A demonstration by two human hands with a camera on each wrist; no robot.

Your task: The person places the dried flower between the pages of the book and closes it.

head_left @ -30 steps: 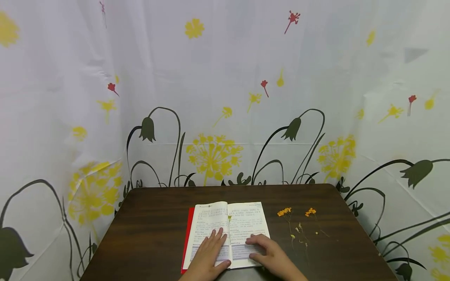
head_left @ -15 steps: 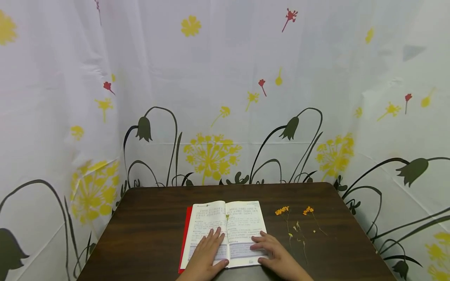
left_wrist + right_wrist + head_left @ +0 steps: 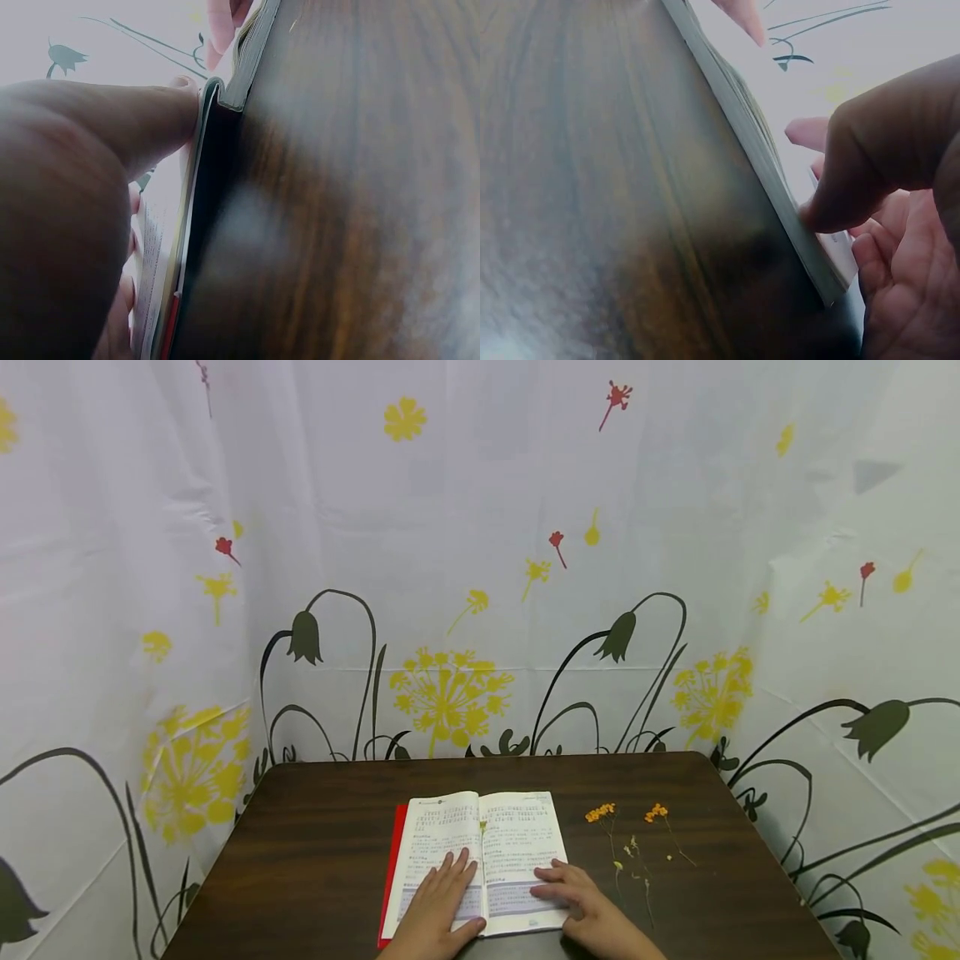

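An open book point(image 3: 517, 835) with printed pages lies on the dark wooden table point(image 3: 322, 860), a strip of red cover showing along its left side. My left hand point(image 3: 438, 906) rests flat on the lower left page, fingers spread, thumb near the bottom of the fold. Over the lower right page lies my right hand point(image 3: 588, 906), fingers loosely bent; in the right wrist view its thumb point(image 3: 832, 202) touches the book's page edge point(image 3: 780, 195). Whether it grips any pages is unclear. A small yellowish flower point(image 3: 483, 827) sits in the fold between the pages.
Right of the book lie two orange flower sprigs point(image 3: 600, 812) point(image 3: 656, 812) on thin stems. Closer to the right hand are pale dried sprigs point(image 3: 633, 847) and a small yellow bit point(image 3: 670, 857). A white flower-printed curtain point(image 3: 480, 527) hangs behind the table.
My right hand has shifted slightly outward, its thumb moving from over the page to the book's lower right edge. The left hand stays on the left page. The head view has shifted slightly.
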